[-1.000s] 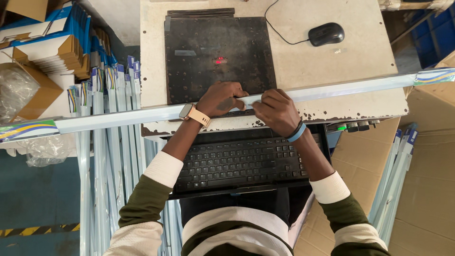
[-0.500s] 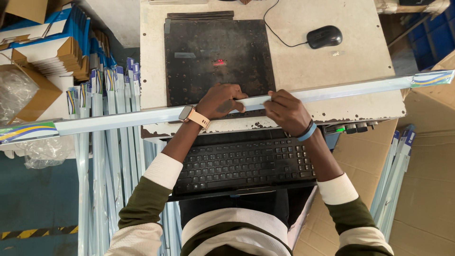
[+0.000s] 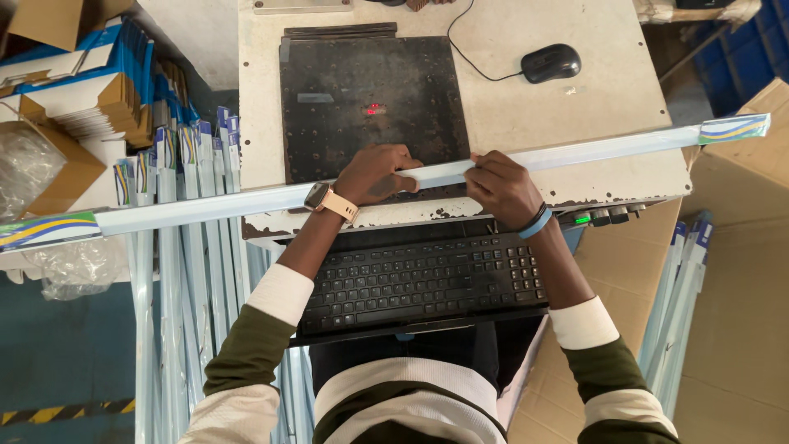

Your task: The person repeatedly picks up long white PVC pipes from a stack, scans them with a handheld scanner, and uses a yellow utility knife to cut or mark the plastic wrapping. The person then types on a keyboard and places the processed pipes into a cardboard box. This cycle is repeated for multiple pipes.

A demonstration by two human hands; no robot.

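A black mouse (image 3: 551,62) is sitting on the table (image 3: 575,115) beside a dark plate (image 3: 362,90). A black keyboard (image 3: 423,279) is lying below. Cardboard boxes (image 3: 740,271) are standing nearby.

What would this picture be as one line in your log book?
left hand: grips long box | right hand: grips same box | box: lies across black plate | red dot: on plate | keyboard: below, untouched

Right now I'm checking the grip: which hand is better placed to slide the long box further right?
Probably the right hand: it grips the long box nearer its right end. The left hand rests mid-box.
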